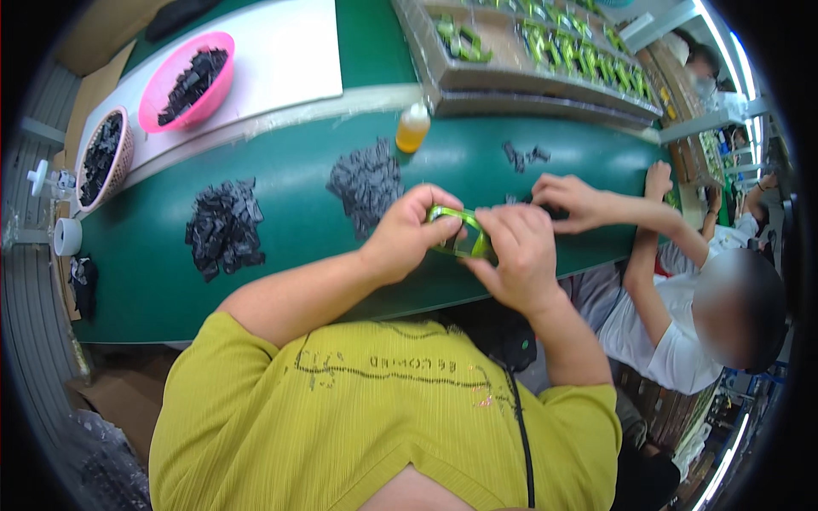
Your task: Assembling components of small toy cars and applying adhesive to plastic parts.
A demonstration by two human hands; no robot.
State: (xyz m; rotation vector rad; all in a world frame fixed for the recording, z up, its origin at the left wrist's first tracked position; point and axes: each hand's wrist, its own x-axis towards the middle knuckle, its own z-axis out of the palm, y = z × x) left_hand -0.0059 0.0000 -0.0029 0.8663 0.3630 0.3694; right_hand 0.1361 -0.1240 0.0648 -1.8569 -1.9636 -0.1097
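Note:
Between my two hands is a bright green, frame-shaped plastic part (479, 247), held above the near edge of the green table. My left hand (399, 241) pinches its left end between thumb and fingers. At the other end, my right hand (521, 255) closes on it, the fingers hiding part of the frame. A heap of small grey-black pieces (368, 183) lies just beyond my left hand. Farther left is a second heap of darker black pieces (225, 228). Whether a small piece sits inside my fingers is hidden.
A bottle of amber liquid (412, 129) stands behind the heaps. Beyond it is a tray (545, 104) of green frames. Pink bowl (152, 106) and basket (124, 162) hold black pieces. At right, a co-worker's hand (573, 204) works close to mine, near a few loose pieces (521, 157).

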